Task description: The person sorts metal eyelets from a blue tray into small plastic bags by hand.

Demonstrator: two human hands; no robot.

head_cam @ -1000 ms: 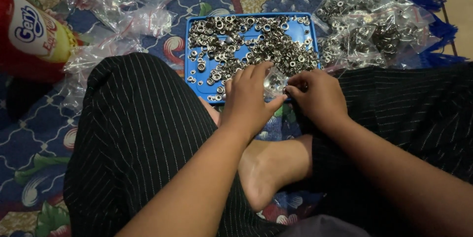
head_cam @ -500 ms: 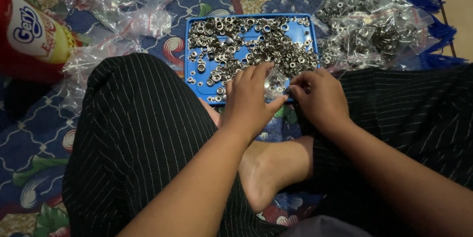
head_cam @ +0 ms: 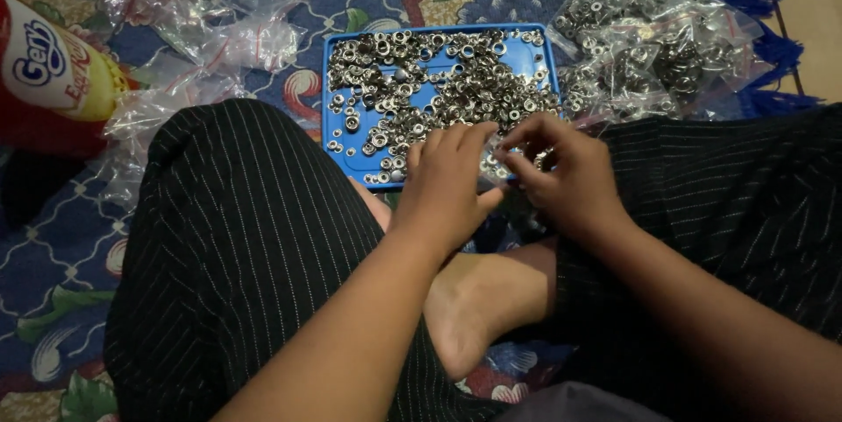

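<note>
Two hands meet at the near edge of a blue tray [head_cam: 526, 52] that lies on a patterned carpet [head_cam: 53, 238], between the knees of a person sitting cross-legged in black pinstriped trousers [head_cam: 237, 246]. The tray is heaped with small silvery metal rings [head_cam: 438, 80] (eyelets or snap parts, too small to tell which).

The left hand [head_cam: 447, 189] lies palm-down over the tray's front rim, its fingers [head_cam: 456, 143] stretched forward and close together, tips among the rings; whether they pinch anything I cannot tell. The right hand [head_cam: 566, 172] is just beside it, fingers curled inward with thumb and forefinger drawn together near a few rings at the rim, but what they grip, if anything, is hidden. The two hands nearly touch at the fingertips.

A bare foot [head_cam: 482, 308] shows below the wrists. To the right of the tray sits a pile of clear plastic bags [head_cam: 649, 45] filled with more metal parts; empty clear bags [head_cam: 210, 27] lie to the left, and a red and yellow packet [head_cam: 53, 80] lies at the far left edge.
</note>
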